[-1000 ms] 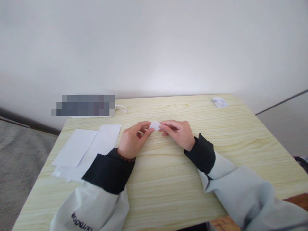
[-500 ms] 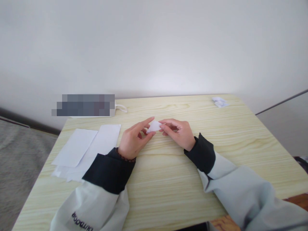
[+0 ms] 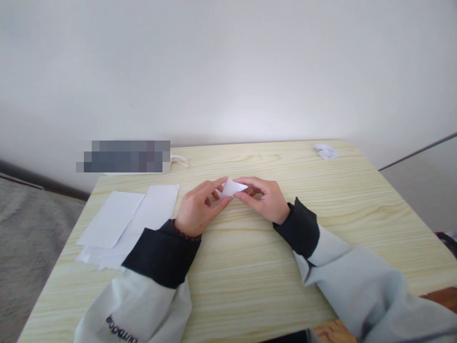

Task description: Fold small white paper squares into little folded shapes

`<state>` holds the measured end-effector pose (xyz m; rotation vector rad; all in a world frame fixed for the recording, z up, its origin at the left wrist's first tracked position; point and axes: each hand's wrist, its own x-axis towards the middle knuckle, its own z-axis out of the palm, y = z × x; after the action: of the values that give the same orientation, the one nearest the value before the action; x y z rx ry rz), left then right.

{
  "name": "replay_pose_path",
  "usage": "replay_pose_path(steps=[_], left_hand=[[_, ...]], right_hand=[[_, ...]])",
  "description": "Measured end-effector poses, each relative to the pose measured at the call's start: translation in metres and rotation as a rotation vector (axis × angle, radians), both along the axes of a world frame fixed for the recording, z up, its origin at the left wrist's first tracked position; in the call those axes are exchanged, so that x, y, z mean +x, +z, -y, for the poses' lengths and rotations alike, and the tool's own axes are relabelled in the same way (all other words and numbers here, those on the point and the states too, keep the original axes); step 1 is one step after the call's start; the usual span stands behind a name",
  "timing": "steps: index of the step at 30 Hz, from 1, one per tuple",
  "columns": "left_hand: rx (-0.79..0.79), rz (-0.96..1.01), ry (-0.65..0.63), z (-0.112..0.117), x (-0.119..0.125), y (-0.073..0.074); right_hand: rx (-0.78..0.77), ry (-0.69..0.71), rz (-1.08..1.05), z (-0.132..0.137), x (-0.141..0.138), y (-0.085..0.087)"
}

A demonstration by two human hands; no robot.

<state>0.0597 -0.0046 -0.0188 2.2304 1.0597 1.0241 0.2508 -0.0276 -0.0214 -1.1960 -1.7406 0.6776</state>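
Note:
A small folded piece of white paper (image 3: 233, 187) is held up between both hands above the middle of the table. My left hand (image 3: 200, 205) pinches its left side, thumb below and index finger above. On the other side, my right hand (image 3: 263, 196) has its thumb and fingertips at the paper's edge, fingers curled. The paper's right end comes to a point between the right thumb and index finger. White paper sheets (image 3: 112, 219) lie in an overlapping pile left of my left hand.
The wood-grain table (image 3: 235, 286) stands against a white wall. Small folded white papers (image 3: 326, 152) lie at its far right. A blurred-out box-like object (image 3: 128, 159) with a white loop (image 3: 180, 161) sits at the back left. A dark object (image 3: 285, 336) shows at the front edge.
The folded paper has turned slightly between the fingers, and its pointed right end now shows more. The right thumb has shifted a little left and down along it. The left hand has barely moved.

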Motion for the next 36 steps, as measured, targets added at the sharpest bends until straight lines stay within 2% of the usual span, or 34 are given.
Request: replay_pose_path(steps=[36], left_hand=[[0.018,-0.046,-0.001,0.0030,0.0006,0.0025]], right_hand=[[-0.024,0.074,-0.023,0.0005,0.0012,0.0028]])
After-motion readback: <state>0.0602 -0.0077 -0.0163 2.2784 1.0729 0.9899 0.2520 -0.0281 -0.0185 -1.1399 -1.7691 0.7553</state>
